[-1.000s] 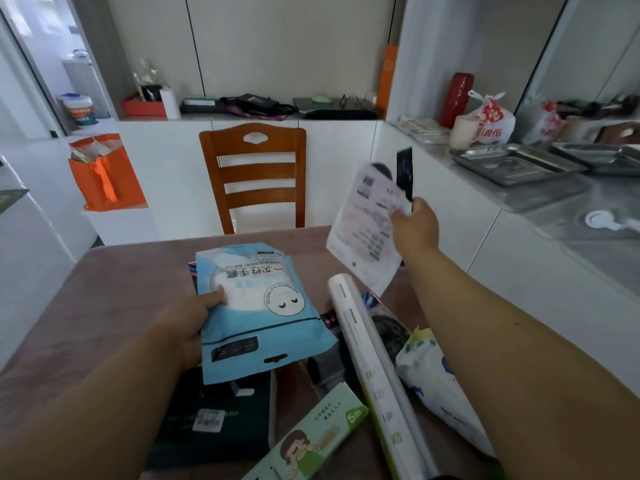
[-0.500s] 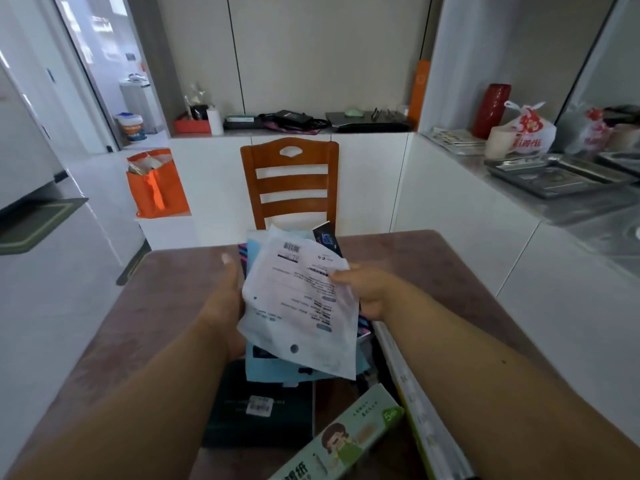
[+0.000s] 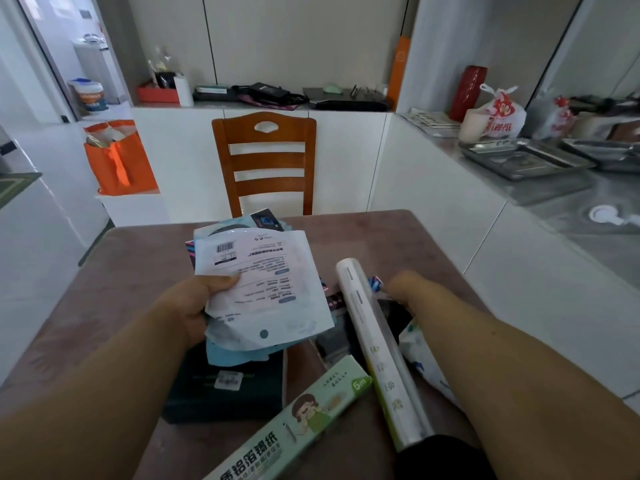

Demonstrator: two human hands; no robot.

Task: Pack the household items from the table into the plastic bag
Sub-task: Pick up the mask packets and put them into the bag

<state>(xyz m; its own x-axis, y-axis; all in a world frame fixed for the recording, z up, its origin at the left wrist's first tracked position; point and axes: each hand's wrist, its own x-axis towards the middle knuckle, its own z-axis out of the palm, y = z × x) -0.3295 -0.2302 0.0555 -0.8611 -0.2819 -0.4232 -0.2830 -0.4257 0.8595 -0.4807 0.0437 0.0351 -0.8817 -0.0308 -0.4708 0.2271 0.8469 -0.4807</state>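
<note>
My left hand (image 3: 194,306) grips a stack of flat packets (image 3: 266,289) above the brown table (image 3: 138,265); a white printed pouch lies on top, with a light blue pouch and a small dark packet behind it. My right hand (image 3: 408,289) is lower, blurred, reaching among small dark items beside a long clear-wrapped roll (image 3: 377,348); whether its fingers hold anything is unclear. A green foil-paper box (image 3: 298,424) lies at the near edge. A dark box (image 3: 225,386) sits under the stack. A white patterned pack (image 3: 422,362) lies under my right forearm.
A wooden chair (image 3: 266,164) stands at the table's far side. An orange bag (image 3: 117,157) sits on a low white ledge to the left. The right counter holds metal trays (image 3: 519,161), a red bottle (image 3: 467,91) and a tied plastic bag (image 3: 502,112).
My right hand let go of the white pouch, leaving it on the stack in my left hand, and dropped to the items beside the roll. The camera tilted slightly.
</note>
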